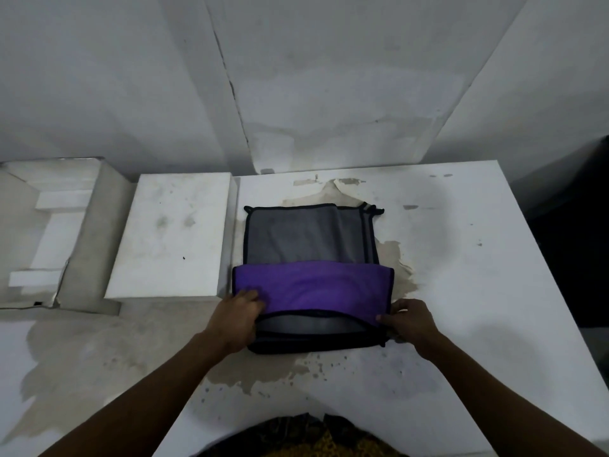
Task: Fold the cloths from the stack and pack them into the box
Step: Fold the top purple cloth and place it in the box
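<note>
Fingers of both hands [235, 319] [407, 319] apparently pinch the purple cloth's [313, 286] near corners.

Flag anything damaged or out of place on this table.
The white table is worn: its coating has peeled away in brownish patches beside the cloth stack and toward the near left. The stack's far right corner is bunched and uneven.
</note>
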Tool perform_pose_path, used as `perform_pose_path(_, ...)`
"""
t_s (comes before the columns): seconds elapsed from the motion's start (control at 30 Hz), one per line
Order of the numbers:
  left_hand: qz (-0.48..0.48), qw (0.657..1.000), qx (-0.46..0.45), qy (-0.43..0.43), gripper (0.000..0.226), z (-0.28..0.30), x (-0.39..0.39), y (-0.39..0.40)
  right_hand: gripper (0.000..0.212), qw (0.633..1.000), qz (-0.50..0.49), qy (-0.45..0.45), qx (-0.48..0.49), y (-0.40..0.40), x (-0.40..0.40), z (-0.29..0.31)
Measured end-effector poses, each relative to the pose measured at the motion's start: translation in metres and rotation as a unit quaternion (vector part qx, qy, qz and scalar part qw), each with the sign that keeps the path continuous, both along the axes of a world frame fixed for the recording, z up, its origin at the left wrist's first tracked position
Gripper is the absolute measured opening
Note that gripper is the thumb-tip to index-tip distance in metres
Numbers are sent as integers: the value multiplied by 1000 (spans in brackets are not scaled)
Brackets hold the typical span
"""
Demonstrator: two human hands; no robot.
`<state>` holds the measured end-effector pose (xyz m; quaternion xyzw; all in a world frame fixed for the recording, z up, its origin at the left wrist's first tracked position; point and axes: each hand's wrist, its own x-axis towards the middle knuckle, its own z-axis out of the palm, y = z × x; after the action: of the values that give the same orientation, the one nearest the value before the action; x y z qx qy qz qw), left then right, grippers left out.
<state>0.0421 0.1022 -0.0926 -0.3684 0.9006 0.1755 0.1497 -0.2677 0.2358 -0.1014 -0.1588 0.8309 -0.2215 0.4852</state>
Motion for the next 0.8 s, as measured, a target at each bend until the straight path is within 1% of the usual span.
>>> perform_pose_path(0.03, 5, 1000, 11, -15, 26, 3, -3, -2, 31, 1000, 3, 7, 0, 0, 0, 0)
perform_pose_path(0.1, 19, 999, 24, -24, 27, 7, -8, -7, 32, 999, 1, 49, -14, -3, -3, 0)
perform_pose_path(0.17, 46, 999, 15, 15, 28, 11, -12, -14, 30, 993, -16, 107, -48, -7, -5, 0)
perform_pose_path(0.23, 58, 997, -20, 51, 19, 13, -17, -24, 26, 983, -13, 163, -80, -13, -5, 3)
perform_pose_path(0.3, 51, 996, -23, 66, 18, 18, -24, -28, 20, 962, 45, 231, -138, -16, -1, 9)
perform_pose_path(0.37, -1, 997, -10, 73, 20, 21, -33, -23, 18, 919, 183, 277, -213, -18, 4, 12)
perform_pose_path(0.43, -42, 996, -2, 83, 19, 19, -43, -14, 16, 866, 341, 275, -242, -19, 14, 10)
perform_pose_path(0.5, -53, 997, 20, 59, 23, 14, -52, -7, 21, 831, 425, 263, -246, -21, 24, 4)
perform_pose_path(0.57, -66, 997, 26, 20, 32, 6, -55, -3, 29, 814, 457, 266, -241, -26, 34, 0)
perform_pose_path(0.63, -69, 997, 23, 8, 35, 0, -54, -2, 34, 810, 467, 275, -224, -29, 40, -5)
perform_pose_path(0.7, -69, 998, 12, -2, 32, -4, -52, -2, 37, 810, 465, 292, -207, -31, 42, -7)
perform_pose_path(0.8, -85, 996, -31, 0, 18, -4, -49, -1, 41, 805, 465, 318, -187, -32, 45, -9)
